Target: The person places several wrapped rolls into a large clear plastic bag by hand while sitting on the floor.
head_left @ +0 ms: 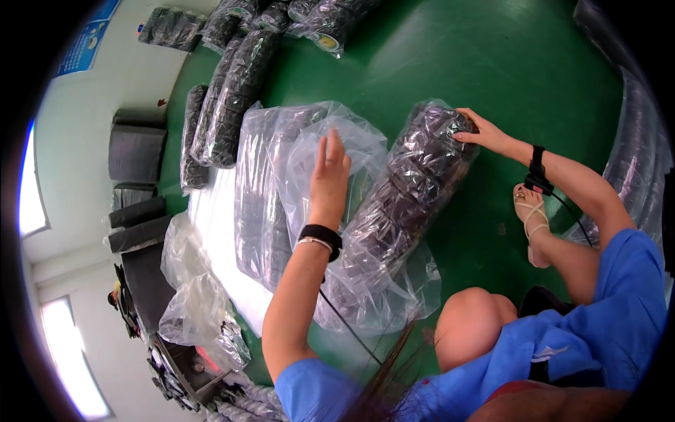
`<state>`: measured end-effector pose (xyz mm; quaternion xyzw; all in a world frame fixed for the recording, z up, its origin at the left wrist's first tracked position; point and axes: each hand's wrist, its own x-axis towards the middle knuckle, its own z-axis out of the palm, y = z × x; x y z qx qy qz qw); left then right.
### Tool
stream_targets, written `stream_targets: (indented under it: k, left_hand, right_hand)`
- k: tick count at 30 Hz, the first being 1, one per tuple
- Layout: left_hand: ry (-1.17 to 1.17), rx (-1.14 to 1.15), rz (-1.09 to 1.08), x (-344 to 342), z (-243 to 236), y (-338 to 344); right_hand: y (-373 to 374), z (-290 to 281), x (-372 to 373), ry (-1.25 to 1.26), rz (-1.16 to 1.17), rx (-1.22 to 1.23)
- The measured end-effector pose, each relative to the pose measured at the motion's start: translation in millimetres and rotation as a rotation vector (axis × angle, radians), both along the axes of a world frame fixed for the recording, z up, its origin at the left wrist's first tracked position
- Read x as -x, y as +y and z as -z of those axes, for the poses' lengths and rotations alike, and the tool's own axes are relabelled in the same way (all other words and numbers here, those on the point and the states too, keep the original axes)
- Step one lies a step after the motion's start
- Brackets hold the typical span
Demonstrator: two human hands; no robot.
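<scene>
A long bundle of dark rolled material [422,172] in shiny clear plastic lies slanted on the green floor in front of me. My right hand [485,133] grips its far end, thumb and fingers against the plastic. Loose clear film bunches around the bundle's near end. To its left lie large clear plastic bags [264,176], partly overlapping one another. My left hand [329,176] is over these bags with fingers stretched out and nothing held; whether it touches the film I cannot tell. Black bands with cables circle both my wrists.
More wrapped dark rolls [242,91] lie at the far left, with further packages [330,24] behind them. Dark grey blocks [137,155] line the white wall. Crumpled clear plastic [200,295] sits at the left, near a box [186,366]. Large plastic-covered rolls [636,155] stand at the right.
</scene>
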<state>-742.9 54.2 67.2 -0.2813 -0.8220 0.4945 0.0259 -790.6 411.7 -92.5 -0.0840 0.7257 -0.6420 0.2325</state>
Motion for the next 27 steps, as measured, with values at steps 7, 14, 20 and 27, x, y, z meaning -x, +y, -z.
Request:
stream_targets:
  k: [7, 14, 20, 27]
  left_hand:
    - [-0.016, -0.932, -0.19, 78.2, -1.8, 65.4]
    - [-0.494, -0.641, 0.13, 0.9, 24.9, 193.5]
    - [-0.729, -1.196, -0.086, -75.4, 50.1, 256.6]
    - [-0.995, -1.637, -0.36, -85.3, 60.2, 269.9]
  right_hand:
    - [-60.9, -65.7, -83.1, 0.555, -0.048, -0.027]
    - [-99.6, -32.7, -138.6, 0.511, -0.039, 0.05]
    - [-130.7, -41.2, -149.7, 0.572, 0.013, -0.057]
    - [-109.1, 1.8, -88.1, 0.309, 0.068, 0.021]
